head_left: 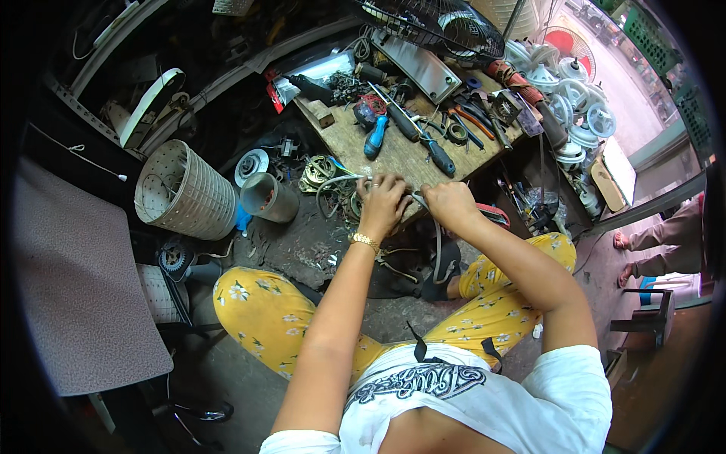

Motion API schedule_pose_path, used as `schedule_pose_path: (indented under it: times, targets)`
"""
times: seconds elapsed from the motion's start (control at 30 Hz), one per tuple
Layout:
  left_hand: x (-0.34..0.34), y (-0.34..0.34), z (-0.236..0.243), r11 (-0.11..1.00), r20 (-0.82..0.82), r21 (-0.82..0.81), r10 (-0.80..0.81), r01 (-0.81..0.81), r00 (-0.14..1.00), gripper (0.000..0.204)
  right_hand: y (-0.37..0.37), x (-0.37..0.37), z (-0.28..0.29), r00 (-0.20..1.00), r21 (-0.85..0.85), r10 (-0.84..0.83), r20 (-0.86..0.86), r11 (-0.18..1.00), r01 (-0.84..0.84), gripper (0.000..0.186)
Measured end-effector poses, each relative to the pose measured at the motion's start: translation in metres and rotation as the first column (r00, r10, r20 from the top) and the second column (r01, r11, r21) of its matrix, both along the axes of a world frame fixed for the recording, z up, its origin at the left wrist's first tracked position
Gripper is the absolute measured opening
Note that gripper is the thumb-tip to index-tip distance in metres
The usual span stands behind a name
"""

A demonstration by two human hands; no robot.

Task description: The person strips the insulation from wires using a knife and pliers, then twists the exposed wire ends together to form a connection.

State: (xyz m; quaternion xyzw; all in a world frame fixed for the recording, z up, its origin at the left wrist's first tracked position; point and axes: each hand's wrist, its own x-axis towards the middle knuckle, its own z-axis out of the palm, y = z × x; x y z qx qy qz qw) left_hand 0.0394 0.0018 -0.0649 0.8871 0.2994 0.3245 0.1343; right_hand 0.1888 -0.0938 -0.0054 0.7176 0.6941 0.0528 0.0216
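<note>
While the left hand [383, 198] is closed over the grey cable [344, 178], the right hand [451, 204] is clenched on it just beside, the 2 hands near each other but apart. The cable is held at the near edge of the counter [344, 140] and runs left toward a wire-wound part [318, 174] with coloured leads [337, 163]; whether they join, I cannot tell. On the counter lie a blue screwdriver [376, 138] and orange-handled pliers [474, 121].

Perforated basket [203, 198]: stood left of grey container [277, 204]
White round parts [584, 135]: lay heaped
Bystander's legs [671, 236]: showed far right
</note>
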Motion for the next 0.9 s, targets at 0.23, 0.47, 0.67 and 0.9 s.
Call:
schedule_pose_path:
  times: [0.23, 0.47, 0.67, 0.9]
  targets:
    - [-0.011, 0.042, -0.003, 0.987, -0.060, -0.060, -0.153, 0.150, 0.986, 0.015, 0.025, -0.012, 0.001, 1.000, -0.026, 0.011, 0.005, 1.000, -0.011, 0.016]
    - [-0.033, 0.079, -0.002, 0.983, -0.037, -0.127, -0.136, 0.131, 0.990, 0.020, 0.069, -0.022, -0.004, 0.985, 0.086, 0.163, 0.055, 0.982, -0.168, 0.015]
    - [-0.034, 0.087, -0.001, 0.943, 0.055, -0.188, -0.269, 0.274, 0.962, 0.018, 0.072, -0.018, 0.000, 0.974, 0.015, 0.213, 0.075, 0.977, -0.215, 0.015]
    - [-0.040, 0.107, 0.008, 0.918, -0.026, -0.225, -0.342, 0.328, 0.939, 0.016, 0.084, -0.021, 0.003, 0.968, -0.002, 0.241, 0.076, 0.970, -0.242, 0.016]
